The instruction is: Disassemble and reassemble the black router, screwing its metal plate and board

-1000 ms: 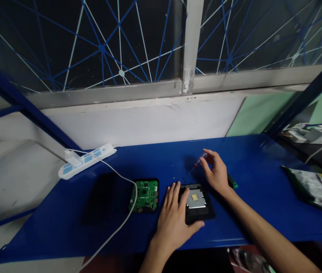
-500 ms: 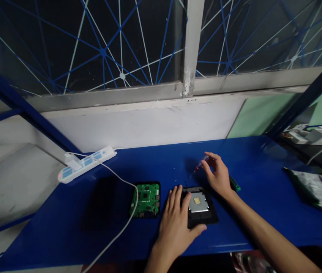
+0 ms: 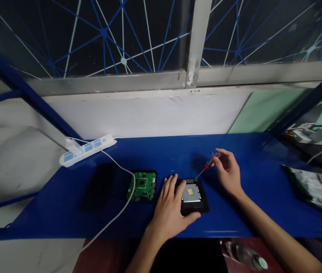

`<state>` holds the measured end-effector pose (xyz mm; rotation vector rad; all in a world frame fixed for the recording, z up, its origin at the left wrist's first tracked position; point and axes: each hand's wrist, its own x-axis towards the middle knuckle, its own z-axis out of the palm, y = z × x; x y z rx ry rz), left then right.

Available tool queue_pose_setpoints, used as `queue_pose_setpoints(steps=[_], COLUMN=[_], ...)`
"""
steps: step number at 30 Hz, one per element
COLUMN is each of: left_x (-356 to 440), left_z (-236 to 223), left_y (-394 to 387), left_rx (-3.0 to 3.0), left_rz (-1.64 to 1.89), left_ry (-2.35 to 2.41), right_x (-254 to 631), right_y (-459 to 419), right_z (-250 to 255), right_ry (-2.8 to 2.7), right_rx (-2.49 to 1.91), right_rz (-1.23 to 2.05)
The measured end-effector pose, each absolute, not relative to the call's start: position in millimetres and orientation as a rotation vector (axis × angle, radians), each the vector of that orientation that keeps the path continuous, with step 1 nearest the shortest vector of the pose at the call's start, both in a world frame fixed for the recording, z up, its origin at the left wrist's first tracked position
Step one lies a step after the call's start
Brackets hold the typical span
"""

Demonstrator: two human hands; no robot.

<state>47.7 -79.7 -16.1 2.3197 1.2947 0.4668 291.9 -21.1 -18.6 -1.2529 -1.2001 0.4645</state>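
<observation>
From distance I see left hand [image 3: 168, 208] and right hand [image 3: 229, 173], both bare; wrists [image 3: 240, 194] bare, forearms [image 3: 275, 225] bare and slim, fingers [image 3: 171, 188] slender; nails too small for judging.

The plate [image 3: 191, 198] looks smooth metal, its cover [image 3: 195, 207] matt plastic. At one o'clock from them, the screwdriver [image 3: 212, 160] shows clear, glossy plastic.

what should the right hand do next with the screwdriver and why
Probably tilt the screwdriver more upright: the right hand holds it aslant, its tip at or just above the far edge of the black cover, while the left hand lies over the cover's left side and may steady it.
</observation>
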Motion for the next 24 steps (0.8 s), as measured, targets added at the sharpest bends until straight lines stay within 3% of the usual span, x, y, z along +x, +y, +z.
queue_pose_setpoints(steps=[24], left_x=[77.1], left_z=[-17.0], left_y=[-72.3], left_rx=[2.414], left_rz=[0.473], left_ry=[1.258], right_x=[292.9], right_y=[-28.7], right_z=[-18.1], right_ry=[-1.038], right_rx=[-1.214], right_rz=[0.718])
